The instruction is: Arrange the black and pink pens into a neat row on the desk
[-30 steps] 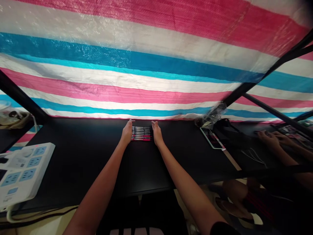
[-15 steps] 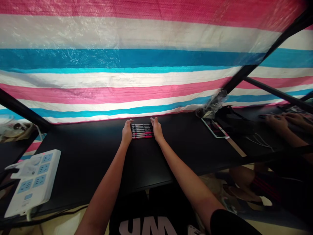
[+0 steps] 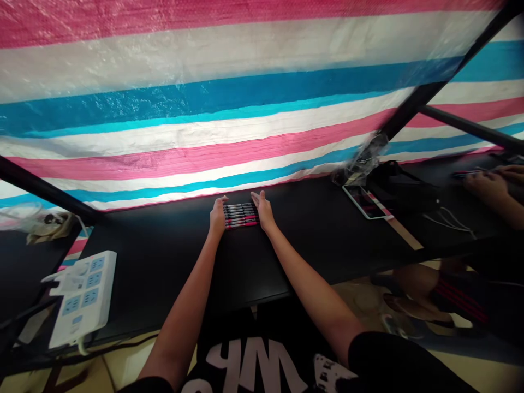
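A row of several pens (image 3: 240, 214) lies side by side on the black table (image 3: 176, 262), mostly dark-ended, with red ones at the near edge. My left hand (image 3: 218, 218) stands on edge at the left ends of the pens, its palm turned inward and fingers stretched forward. At the right ends is my right hand (image 3: 263, 212), likewise on edge, with its fingers extended. The pens lie between the two palms, and neither hand wraps round them. Whether every pen end touches a palm is hidden.
A white power strip (image 3: 88, 297) with a plugged-in charger is at the left. To the right lie a white-framed phone or tablet (image 3: 365, 203), a flat strip (image 3: 405, 232) and dark straps. Another person's hands (image 3: 489, 183) work at far right. A striped sheet (image 3: 229, 142) hangs behind.
The camera view has tilted and shifted a little. My hands stay at the two ends of the pen row, and the pens keep their side-by-side order.
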Tool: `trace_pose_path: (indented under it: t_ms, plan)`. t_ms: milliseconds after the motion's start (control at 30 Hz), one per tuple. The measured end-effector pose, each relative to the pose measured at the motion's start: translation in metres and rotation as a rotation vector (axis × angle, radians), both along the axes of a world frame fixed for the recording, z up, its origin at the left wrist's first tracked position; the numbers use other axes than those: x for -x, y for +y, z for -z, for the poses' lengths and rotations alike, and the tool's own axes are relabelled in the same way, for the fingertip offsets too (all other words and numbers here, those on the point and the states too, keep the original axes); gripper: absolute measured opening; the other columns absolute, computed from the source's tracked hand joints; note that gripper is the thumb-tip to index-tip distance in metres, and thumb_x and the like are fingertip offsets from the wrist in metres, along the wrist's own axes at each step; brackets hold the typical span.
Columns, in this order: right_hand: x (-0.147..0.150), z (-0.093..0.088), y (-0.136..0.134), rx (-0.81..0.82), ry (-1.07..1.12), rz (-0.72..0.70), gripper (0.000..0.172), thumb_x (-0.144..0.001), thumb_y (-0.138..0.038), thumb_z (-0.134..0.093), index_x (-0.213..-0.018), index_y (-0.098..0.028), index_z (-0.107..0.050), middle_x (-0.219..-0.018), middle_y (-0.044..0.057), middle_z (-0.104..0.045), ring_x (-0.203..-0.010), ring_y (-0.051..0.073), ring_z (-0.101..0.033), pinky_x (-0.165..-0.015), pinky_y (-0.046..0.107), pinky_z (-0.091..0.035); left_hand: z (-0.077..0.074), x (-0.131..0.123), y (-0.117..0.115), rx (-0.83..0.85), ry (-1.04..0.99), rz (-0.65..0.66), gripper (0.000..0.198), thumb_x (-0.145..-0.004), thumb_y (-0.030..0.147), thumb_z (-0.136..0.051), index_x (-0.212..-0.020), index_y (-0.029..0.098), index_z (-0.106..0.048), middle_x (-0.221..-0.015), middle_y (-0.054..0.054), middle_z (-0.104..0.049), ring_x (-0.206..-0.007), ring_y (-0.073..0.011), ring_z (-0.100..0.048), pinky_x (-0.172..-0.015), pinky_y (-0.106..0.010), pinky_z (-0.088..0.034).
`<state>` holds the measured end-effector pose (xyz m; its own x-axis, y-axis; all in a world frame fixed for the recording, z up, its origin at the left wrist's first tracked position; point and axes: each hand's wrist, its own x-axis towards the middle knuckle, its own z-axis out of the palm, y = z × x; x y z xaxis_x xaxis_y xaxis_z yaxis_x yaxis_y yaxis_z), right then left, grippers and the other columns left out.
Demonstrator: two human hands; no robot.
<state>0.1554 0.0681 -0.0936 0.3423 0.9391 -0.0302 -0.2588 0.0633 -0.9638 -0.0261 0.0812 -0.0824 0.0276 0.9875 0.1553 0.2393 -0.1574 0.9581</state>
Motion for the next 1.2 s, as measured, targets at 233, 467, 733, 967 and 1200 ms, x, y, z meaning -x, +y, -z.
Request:
trace_pose_path:
  t_ms: [233,467,733,967,1200]
  plan:
    - [0.0,-0.004,-0.007,0.031,0.032,-0.006,0.091,-0.091,-0.085,-0.032,-0.128,-0.012,-0.071,-0.144,0.017,-0.063,-0.141,0.028,-0.055,-0.126,0.044,-0.035,-0.002,-0.002,-0.022,0.015,-0.051,0.009,0.056,-0.107,0.056,-0.021,-0.117,0.022,-0.064,-0.145,-0.011,-0.063,-0.14,-0.0238,-0.054,-0.118,-0.044,-0.039]
    - [0.006,-0.004,-0.039,0.031,0.032,-0.021,0.091,-0.091,-0.085,-0.033,-0.13,-0.013,-0.07,-0.146,0.017,-0.061,-0.143,0.028,-0.053,-0.126,0.044,-0.034,-0.007,0.001,-0.049,0.006,-0.062,-0.009,0.051,-0.108,0.054,-0.022,-0.112,0.022,-0.063,-0.142,-0.011,-0.065,-0.144,-0.0221,-0.05,-0.121,-0.044,-0.036]
    - [0.007,-0.009,-0.068,0.023,-0.046,-0.01,0.089,-0.087,-0.085,-0.043,-0.129,-0.013,-0.071,-0.144,0.016,-0.063,-0.141,0.029,-0.055,-0.126,0.044,-0.035,-0.016,0.008,-0.074,-0.011,-0.044,0.041,0.046,-0.107,0.055,-0.031,-0.113,0.022,-0.062,-0.14,-0.012,-0.066,-0.142,-0.0234,-0.052,-0.121,-0.044,-0.035]
    - [0.004,-0.013,-0.074,0.016,-0.147,-0.052,0.084,-0.087,-0.084,-0.045,-0.127,-0.016,-0.072,-0.142,0.013,-0.066,-0.139,0.028,-0.057,-0.125,0.046,-0.035,-0.022,0.008,-0.086,-0.035,0.066,0.069,0.046,-0.107,0.055,-0.029,-0.119,0.023,-0.061,-0.143,-0.011,-0.064,-0.148,-0.0242,-0.045,-0.118,-0.041,-0.038]
    - [0.008,-0.016,-0.081,0.031,-0.12,-0.07,0.084,-0.086,-0.085,-0.046,-0.125,-0.015,-0.074,-0.141,0.014,-0.066,-0.14,0.029,-0.057,-0.126,0.046,-0.035,-0.028,0.008,-0.108,-0.071,0.104,0.102,0.045,-0.107,0.054,-0.031,-0.121,0.024,-0.06,-0.144,-0.012,-0.063,-0.152,-0.0253,-0.039,-0.123,-0.046,-0.032]
